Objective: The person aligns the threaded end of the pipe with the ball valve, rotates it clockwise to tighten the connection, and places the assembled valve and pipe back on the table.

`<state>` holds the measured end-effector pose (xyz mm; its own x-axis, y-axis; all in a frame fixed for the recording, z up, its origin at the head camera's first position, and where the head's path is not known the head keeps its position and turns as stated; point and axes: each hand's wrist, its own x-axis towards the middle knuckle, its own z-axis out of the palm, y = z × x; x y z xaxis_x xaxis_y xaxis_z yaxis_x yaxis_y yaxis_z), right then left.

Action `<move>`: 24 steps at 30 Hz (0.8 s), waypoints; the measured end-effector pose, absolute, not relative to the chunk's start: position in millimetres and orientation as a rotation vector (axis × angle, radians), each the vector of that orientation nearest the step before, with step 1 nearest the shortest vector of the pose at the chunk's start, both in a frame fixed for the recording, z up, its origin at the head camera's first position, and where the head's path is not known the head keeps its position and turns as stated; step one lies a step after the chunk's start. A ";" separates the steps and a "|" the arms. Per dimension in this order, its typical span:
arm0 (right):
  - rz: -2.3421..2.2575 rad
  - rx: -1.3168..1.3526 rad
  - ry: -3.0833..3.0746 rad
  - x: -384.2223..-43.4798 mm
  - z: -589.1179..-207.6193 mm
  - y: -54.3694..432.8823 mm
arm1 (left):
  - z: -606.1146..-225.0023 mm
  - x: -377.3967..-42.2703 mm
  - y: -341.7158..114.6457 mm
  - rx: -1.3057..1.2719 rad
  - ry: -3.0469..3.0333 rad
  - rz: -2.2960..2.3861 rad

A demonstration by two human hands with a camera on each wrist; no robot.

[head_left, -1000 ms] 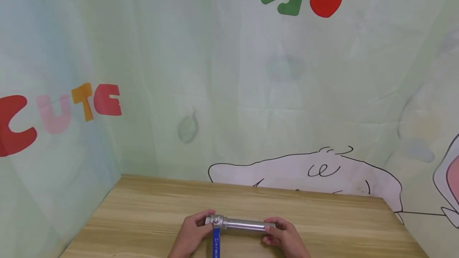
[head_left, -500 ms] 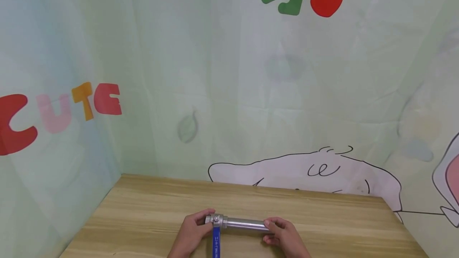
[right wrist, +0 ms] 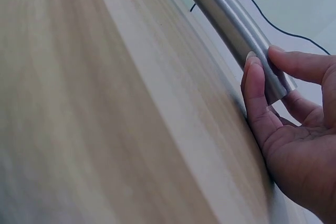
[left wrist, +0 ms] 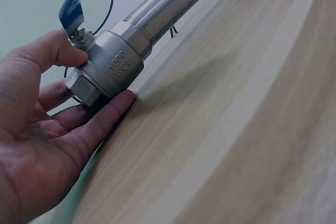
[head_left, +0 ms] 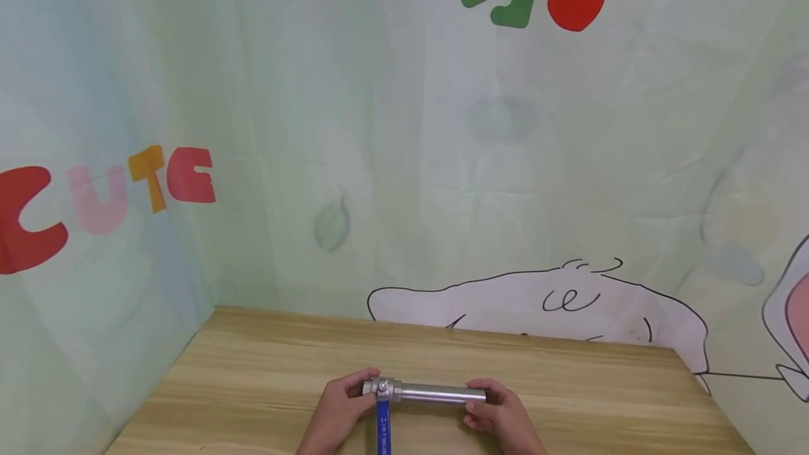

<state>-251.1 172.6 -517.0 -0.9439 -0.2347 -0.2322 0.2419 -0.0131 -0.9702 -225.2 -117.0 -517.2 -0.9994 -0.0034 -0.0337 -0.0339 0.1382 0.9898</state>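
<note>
A steel ball valve (left wrist: 113,61) with a blue lever handle (head_left: 383,427) is joined to a smooth metal pipe (head_left: 439,394). "1000 WOG" is raised on the valve body in the left wrist view. My left hand (head_left: 338,409) grips the valve at its left end, thumb near the handle's stem and fingers below the body. At the pipe's far right end my right hand (right wrist: 299,114) pinches it between thumb and fingers. The pipe lies roughly level from left to right, close over the table, and the lever points toward me.
The wood-grain table (head_left: 265,364) lies under both hands. Behind it and at the sides hangs a pale green printed curtain (head_left: 404,160) with letters, a red heart and a cartoon outline.
My right thumb has slid over the pipe's end, first up and then back down, and more of the tip shows. The left hand stays on the valve; the lever has barely shifted.
</note>
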 end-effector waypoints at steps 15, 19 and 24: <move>-1.987 -0.031 1.937 -251.1 -515.9 174.8 | -515.1 -225.3 -120.7 -0.008 2.378 2.011; -1.986 -0.037 1.951 -250.7 -515.6 174.0 | -516.2 -225.0 -121.2 0.002 2.383 2.005; -1.994 -0.029 1.961 -251.9 -517.8 173.7 | -516.1 -225.2 -120.3 0.006 2.385 1.997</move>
